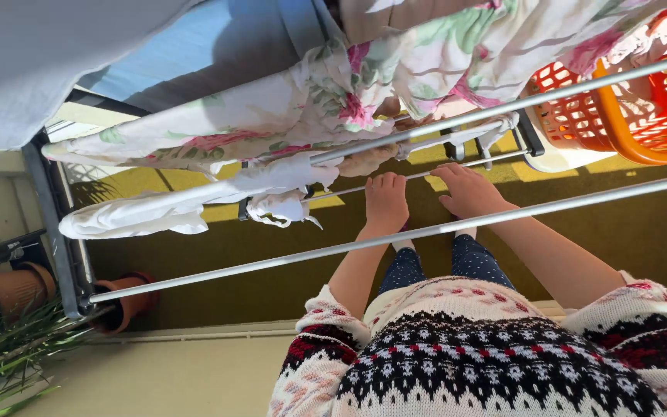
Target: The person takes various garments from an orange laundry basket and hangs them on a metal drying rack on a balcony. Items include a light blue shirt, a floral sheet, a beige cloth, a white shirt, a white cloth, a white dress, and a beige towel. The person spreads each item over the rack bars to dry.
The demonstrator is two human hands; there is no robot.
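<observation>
- On the drying rack (395,235), a floral sheet (333,100) is draped across the rails.
- The left hand (386,202) is laid flat on a rail, fingers together and extended, just below the sheet.
- The right hand (468,189) is rested beside it, fingers spread, nothing gripped.
- An orange basket (642,108) is seen at the rack's far right.

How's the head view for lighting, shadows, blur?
Head view: hard sunlight from one side, bright on the floral sheet and orange basket; sunlit yellow patches and deep shadow split the floor. Left hand and right hand are sharp on the drying rack. The grey cloth at the top corner looks soft, close to the lens.
</observation>
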